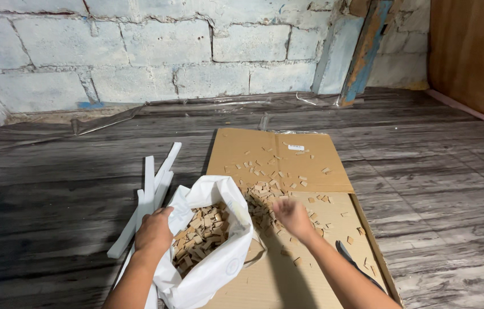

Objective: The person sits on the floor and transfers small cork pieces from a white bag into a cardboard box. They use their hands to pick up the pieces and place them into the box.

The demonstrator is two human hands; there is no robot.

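My left hand (154, 230) grips the left rim of a white plastic bag (219, 260), holding it open. Inside the bag lie several small tan wooden pieces (202, 232). My right hand (291, 216) is blurred over a heap of the same wooden pieces (262, 200) lying on a flattened brown cardboard sheet (279, 151). Its fingers are curled downward onto the heap; whether it holds pieces I cannot tell. More pieces are scattered across the cardboard toward the far side.
A few white strips (153, 189) lie on the dark wood-patterned floor left of the bag. A dark tool (353, 260) rests on the cardboard by my right forearm. A block wall, a leaning blue board (365, 51) and a brown panel stand behind.
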